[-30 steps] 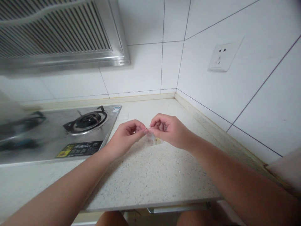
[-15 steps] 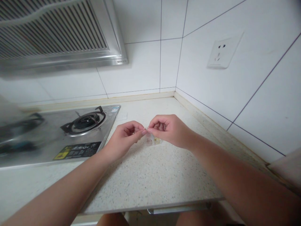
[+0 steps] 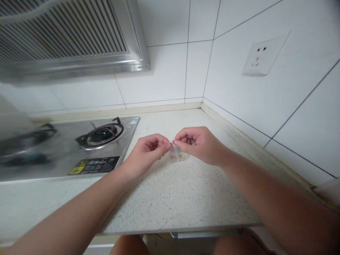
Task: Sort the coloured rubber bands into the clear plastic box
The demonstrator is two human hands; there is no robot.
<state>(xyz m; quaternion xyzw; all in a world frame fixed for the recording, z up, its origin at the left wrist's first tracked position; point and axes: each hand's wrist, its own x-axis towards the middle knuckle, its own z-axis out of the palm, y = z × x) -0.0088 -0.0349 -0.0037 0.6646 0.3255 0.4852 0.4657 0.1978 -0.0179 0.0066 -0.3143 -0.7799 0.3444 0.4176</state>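
Above the speckled countertop (image 3: 170,198), my left hand (image 3: 148,150) and my right hand (image 3: 199,145) meet almost fingertip to fingertip. Each one pinches with thumb and forefinger. Something tiny and pale shows between the tips, too small to name. Just below and behind the fingers lies a small clear plastic box (image 3: 178,156) with compartments. Reddish and yellow bits show inside it, and my fingers cover part of its far side.
A steel gas stove (image 3: 66,148) with a black burner (image 3: 103,134) is set into the counter on the left. Over it hangs a range hood (image 3: 138,66). Tiled walls meet in the corner behind, with a socket (image 3: 261,56) on the right one.
The whole view has shifted a little, so my hands and the box appear slightly further right and higher. Both hands keep their pinch, with the fingertips a touch further apart.
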